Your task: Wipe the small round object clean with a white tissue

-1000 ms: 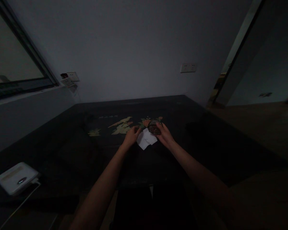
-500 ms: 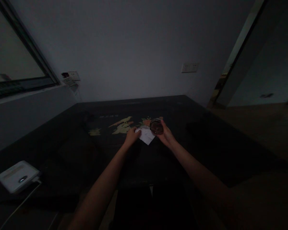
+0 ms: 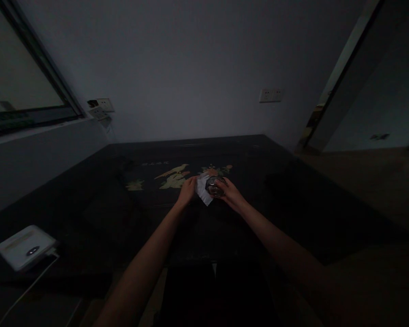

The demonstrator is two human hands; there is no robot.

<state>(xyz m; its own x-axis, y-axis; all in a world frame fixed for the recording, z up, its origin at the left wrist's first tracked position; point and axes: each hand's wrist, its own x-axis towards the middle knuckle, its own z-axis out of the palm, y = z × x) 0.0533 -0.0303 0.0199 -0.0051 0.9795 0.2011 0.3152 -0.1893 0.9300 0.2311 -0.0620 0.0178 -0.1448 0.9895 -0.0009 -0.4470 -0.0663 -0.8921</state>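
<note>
My left hand point(image 3: 187, 190) is closed on the edge of a white tissue point(image 3: 203, 189), which hangs down to a point between my two hands. In my right hand point(image 3: 231, 192) is a small, round, dark glass dish point(image 3: 214, 186), gripped by its right side with the thumb over it. The dish's left side is against or just in front of the tissue; the dim light hides whether they touch. Both hands are over the middle of a dark table point(image 3: 197, 236).
A bird-and-flower picture point(image 3: 173, 178) decorates the tabletop beyond my hands. A white box-shaped device point(image 3: 27, 247) with a cable lies at the near left. Wall sockets point(image 3: 270, 95) are on the wall behind the table, and a window point(image 3: 20, 68) is at upper left.
The glass dish has turned in my right hand and moved slightly left and down, closer against the tissue. The tissue has shifted left and looks narrower and more crumpled.
</note>
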